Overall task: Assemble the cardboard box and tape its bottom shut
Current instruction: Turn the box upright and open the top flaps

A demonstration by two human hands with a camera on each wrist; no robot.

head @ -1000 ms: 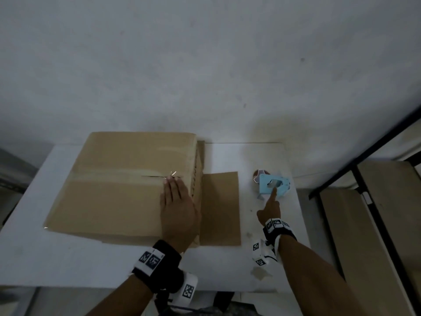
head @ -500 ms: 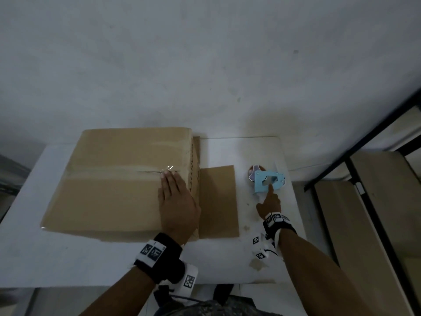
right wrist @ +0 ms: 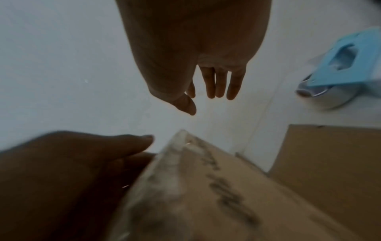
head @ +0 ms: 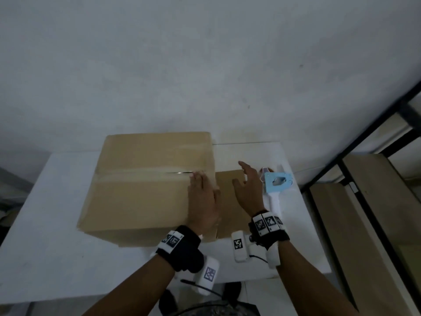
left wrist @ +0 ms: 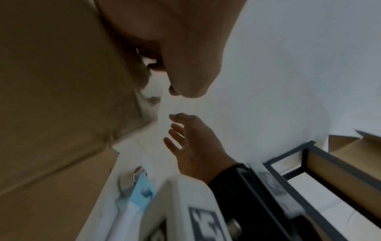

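box pinned flat under left hand, right hand hovering beside it

while lying flat on top of the cardboard box, pressing down near its right edge: left hand, fingers straight and together, fingertips at the right end of the centre seam. no curl in that grip, nothing pinched. seam running left to right across the box top, glossy along most of its length, with a thin dark slit showing just left of the fingertips. box sitting on the left and middle of the white desk, far side close to the pale wall. lying flat on the desk to the right of the box, touching its right side: a loose cardboard flap. blurred dark print on the box's right side wall in the right wrist view.

held in the air above that flap, just right of the box: right hand, fingers spread and loosely extended, thumb apart, grip holding nothing. same spread shown in the left wrist view and the right wrist view.

resting on the desk right of the right hand: tape dispenser, light blue head at the far end, white handle pointing toward the near edge, roll of tape partly visible at its left. untouched by either hand.

seen at the right edge of the head view: dark metal shelf frame with brown boards.
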